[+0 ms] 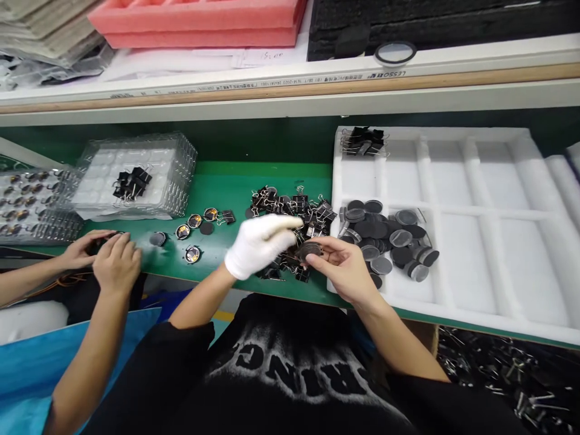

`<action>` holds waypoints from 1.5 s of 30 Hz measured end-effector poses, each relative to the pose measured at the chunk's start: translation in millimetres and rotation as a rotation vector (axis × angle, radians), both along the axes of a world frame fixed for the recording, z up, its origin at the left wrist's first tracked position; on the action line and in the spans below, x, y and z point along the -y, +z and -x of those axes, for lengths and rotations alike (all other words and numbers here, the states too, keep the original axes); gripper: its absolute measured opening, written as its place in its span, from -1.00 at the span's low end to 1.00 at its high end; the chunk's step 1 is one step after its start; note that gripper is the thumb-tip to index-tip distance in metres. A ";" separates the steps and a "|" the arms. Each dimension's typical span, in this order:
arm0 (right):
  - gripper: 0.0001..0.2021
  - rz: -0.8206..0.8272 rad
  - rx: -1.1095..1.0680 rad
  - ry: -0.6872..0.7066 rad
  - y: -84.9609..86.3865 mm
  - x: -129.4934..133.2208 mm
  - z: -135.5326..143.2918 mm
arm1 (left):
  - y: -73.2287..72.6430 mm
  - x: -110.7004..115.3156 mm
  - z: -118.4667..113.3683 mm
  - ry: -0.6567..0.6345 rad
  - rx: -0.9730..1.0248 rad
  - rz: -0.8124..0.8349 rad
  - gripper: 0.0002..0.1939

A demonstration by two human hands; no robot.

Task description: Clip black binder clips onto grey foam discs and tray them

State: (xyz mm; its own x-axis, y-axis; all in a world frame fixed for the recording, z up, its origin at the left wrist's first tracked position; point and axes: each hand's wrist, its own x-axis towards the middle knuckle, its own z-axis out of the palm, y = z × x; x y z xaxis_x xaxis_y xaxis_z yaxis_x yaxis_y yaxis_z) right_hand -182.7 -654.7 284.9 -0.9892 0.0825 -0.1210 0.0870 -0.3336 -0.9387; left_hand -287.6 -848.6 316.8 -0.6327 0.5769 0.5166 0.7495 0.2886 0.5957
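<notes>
My right hand [347,266] is bare and pinches a dark round disc [310,250] by its edge between thumb and fingers. Close by on the left, my left hand [261,243] wears a white glove. Its fingers stretch toward the disc, apart from it, and no held item shows in them. Under and behind both hands lies a heap of black binder clips [321,210] with silver wire handles. Just right of my right hand, a pile of dark round discs [372,228], some with clear or grey faces, fills one compartment of the white foam tray [471,296].
To the left, a co-worker's hands [115,260] work near a small disc stack [158,239]. Round parts with gold centres [182,232] lie on the green table [217,181]. Clear plastic trays [172,181] stand behind. A shelf edge [272,90] crosses above the table.
</notes>
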 end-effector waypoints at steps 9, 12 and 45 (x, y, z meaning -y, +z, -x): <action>-0.75 0.091 -0.023 -0.024 5.6 -12.0 -4.2 | 7.0 13.7 82.5 -0.072 -0.175 0.849 -0.72; -0.74 0.032 -0.038 -0.027 10.7 -16.1 -3.0 | 2.9 10.4 72.9 0.034 -0.163 0.603 -0.73; -0.66 -0.054 0.066 -0.052 27.5 -28.4 20.6 | 7.7 1.1 -19.5 -0.070 0.583 0.112 -0.63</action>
State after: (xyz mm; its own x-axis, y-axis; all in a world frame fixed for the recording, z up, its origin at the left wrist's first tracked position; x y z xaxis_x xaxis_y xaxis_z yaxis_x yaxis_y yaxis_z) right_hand -203.3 -626.3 312.4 -0.9734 0.1415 -0.1801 0.1336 -0.2880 -0.9483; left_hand -268.1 -849.8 324.5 -0.7522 0.6583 0.0289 0.3276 0.3356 0.8832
